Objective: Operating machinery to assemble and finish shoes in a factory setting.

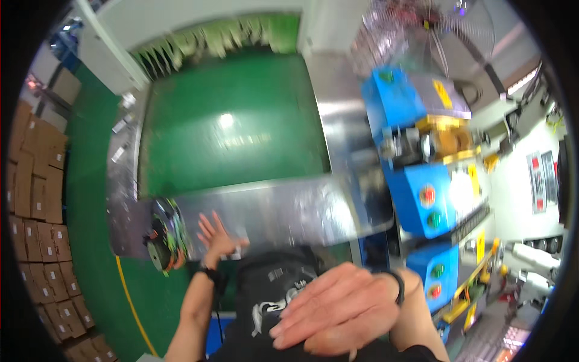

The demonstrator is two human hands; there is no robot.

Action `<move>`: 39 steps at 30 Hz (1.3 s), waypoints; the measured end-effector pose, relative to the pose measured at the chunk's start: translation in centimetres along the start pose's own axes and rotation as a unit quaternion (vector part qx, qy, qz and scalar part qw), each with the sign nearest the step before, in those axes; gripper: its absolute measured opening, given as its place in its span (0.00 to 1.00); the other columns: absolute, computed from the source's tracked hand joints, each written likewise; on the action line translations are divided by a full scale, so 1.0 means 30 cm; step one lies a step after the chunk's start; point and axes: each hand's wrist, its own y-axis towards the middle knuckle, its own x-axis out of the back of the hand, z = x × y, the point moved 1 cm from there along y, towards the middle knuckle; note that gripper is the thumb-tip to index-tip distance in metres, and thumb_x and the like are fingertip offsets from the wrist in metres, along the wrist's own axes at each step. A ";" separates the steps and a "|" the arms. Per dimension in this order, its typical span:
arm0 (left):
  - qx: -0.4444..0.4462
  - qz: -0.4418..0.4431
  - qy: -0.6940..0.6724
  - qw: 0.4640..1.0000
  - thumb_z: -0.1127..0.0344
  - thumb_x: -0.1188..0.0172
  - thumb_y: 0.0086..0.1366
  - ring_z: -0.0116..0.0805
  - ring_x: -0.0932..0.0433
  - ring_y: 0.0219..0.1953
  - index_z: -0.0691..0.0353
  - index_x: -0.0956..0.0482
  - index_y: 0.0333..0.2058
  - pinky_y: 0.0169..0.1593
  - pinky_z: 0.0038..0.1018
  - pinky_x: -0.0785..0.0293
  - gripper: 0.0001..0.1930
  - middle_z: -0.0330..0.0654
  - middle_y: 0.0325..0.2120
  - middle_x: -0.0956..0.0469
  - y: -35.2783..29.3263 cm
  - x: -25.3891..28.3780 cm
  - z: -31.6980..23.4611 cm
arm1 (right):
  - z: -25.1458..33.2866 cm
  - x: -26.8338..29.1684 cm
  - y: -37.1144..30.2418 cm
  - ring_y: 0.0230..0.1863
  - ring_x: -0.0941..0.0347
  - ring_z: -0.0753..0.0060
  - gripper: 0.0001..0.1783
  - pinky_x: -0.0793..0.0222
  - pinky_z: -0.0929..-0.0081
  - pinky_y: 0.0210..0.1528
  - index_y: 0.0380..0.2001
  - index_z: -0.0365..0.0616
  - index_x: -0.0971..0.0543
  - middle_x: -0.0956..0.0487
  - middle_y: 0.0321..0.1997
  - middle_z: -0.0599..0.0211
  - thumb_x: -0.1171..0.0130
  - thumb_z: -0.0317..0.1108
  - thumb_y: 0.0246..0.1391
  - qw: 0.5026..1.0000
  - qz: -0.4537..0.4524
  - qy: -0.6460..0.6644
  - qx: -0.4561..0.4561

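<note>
My left hand (218, 236) is over the near strip of the metal table (271, 208), with its fingers spread and nothing in them. Left of it, at the table's near left edge, sits a dark roundish bundle (167, 235) with green, orange and purple strands; blur hides its exact kind. My right hand (341, 309) is raised close in front of my dark shirt, its back toward the view and its fingers stretched out side by side. No object shows in it, though its palm is hidden. A dark band circles each wrist.
A green conveyor belt (235, 127) fills the table's middle and runs under a ragged strip curtain (229, 39). Blue control boxes (422, 199) with red and green buttons stand at right. A fan (443, 36) is at upper right. Cardboard boxes (39, 187) are stacked along the left.
</note>
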 end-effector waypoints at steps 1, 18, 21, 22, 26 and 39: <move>-0.008 -0.011 -0.004 1.000 0.31 0.28 0.32 0.58 0.88 0.67 0.53 0.80 0.66 0.63 0.59 0.82 0.78 0.61 0.64 0.88 0.008 -0.008 0.003 | 0.014 0.002 0.001 0.40 0.21 0.49 0.05 0.23 0.57 0.42 0.30 0.33 0.24 0.19 0.36 0.46 0.47 0.25 0.55 0.998 -0.013 0.026 -0.047; -0.019 -0.010 0.021 1.000 0.29 0.29 0.31 0.59 0.91 0.66 0.55 0.80 0.66 0.61 0.61 0.85 0.79 0.63 0.64 0.88 0.051 -0.075 0.063 | -0.010 -0.100 0.051 0.37 0.23 0.50 0.12 0.26 0.58 0.38 0.38 0.28 0.25 0.23 0.36 0.42 0.48 0.29 0.58 0.917 -0.147 0.355 -0.109; 0.003 0.025 0.003 1.000 0.28 0.29 0.30 0.60 0.93 0.65 0.56 0.80 0.66 0.60 0.62 0.87 0.79 0.64 0.63 0.89 0.044 -0.055 0.066 | -0.055 -0.063 0.070 0.43 0.24 0.43 0.14 0.25 0.58 0.45 0.45 0.22 0.27 0.23 0.43 0.38 0.50 0.23 0.58 0.900 -0.088 0.413 -0.106; -0.015 0.025 -0.009 1.000 0.29 0.29 0.30 0.61 0.94 0.64 0.56 0.80 0.66 0.59 0.63 0.87 0.79 0.65 0.63 0.89 0.046 -0.053 0.058 | -0.074 -0.049 0.075 0.45 0.24 0.43 0.15 0.26 0.58 0.46 0.46 0.21 0.28 0.24 0.45 0.37 0.50 0.22 0.57 0.898 -0.068 0.423 -0.099; 0.000 0.039 -0.016 0.999 0.28 0.30 0.30 0.64 0.91 0.65 0.56 0.80 0.66 0.59 0.64 0.86 0.79 0.65 0.63 0.90 0.032 -0.019 0.037 | -0.123 -0.032 0.112 0.59 0.38 0.33 0.23 0.40 0.49 0.60 0.50 0.16 0.34 0.35 0.56 0.26 0.63 0.28 0.60 0.906 0.142 0.399 -0.024; -0.003 0.033 -0.031 0.999 0.32 0.29 0.33 0.67 0.83 0.67 0.54 0.76 0.67 0.61 0.67 0.80 0.75 0.64 0.65 0.84 0.017 -0.007 0.036 | -0.079 0.004 0.175 0.36 0.22 0.38 0.09 0.24 0.40 0.39 0.33 0.31 0.28 0.21 0.34 0.39 0.47 0.29 0.58 0.923 0.007 0.374 -0.085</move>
